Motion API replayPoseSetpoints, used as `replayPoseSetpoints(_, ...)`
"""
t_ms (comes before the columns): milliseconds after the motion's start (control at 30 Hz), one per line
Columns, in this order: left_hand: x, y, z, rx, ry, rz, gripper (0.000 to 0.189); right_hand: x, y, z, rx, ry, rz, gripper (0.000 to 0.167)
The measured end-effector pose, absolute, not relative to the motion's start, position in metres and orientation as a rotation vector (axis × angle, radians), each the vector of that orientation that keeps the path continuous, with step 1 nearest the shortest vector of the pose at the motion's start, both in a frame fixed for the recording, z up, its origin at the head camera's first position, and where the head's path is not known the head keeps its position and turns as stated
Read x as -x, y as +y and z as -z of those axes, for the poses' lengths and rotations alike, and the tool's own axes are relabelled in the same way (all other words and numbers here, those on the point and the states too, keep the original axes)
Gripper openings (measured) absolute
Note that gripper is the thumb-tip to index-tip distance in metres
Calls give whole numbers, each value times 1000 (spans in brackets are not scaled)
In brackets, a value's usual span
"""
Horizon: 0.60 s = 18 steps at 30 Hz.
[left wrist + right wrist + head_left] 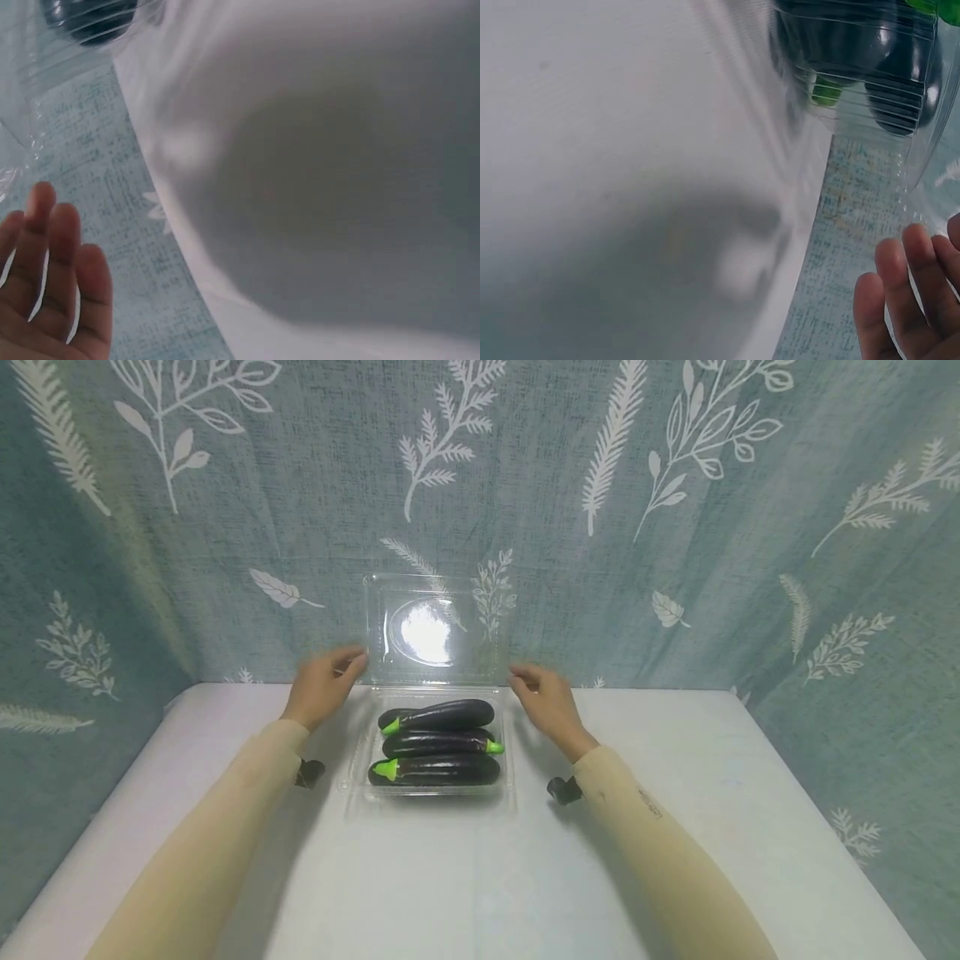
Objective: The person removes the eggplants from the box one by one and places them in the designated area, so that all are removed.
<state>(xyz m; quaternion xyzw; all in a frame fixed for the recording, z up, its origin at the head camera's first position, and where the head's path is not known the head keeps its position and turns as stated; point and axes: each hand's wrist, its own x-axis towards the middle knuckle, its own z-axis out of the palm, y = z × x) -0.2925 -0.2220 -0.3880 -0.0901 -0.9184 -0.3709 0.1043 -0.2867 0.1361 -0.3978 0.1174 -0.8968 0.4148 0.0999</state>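
A clear plastic clamshell box (435,791) stands on the table with its hinged lid (386,631) raised at the back. Several dark purple eggplants (450,769) with green caps lie in its base. In the head view my left hand (322,683) is at the lid's left edge, fingertips right beside the rim. My right hand (551,702) is at the lower right edge of the lid, opposite it. Both wrist views show extended fingers (66,232) with gaps between them. Through the ribbed box wall, the right wrist view shows eggplants (840,37).
The white table (420,877) ends just behind the box. A blue-green curtain (540,527) with white leaf prints hangs along the back and sides. Small black devices (562,790) sit at both wrists, below the beige sleeves (645,827).
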Motion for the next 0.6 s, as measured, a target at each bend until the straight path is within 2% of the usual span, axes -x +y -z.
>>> replayPoseSetpoints(600, 221, -245, 390, 195, -2883, 941, 71, 254, 182, 409, -269, -2671, -1339, 39)
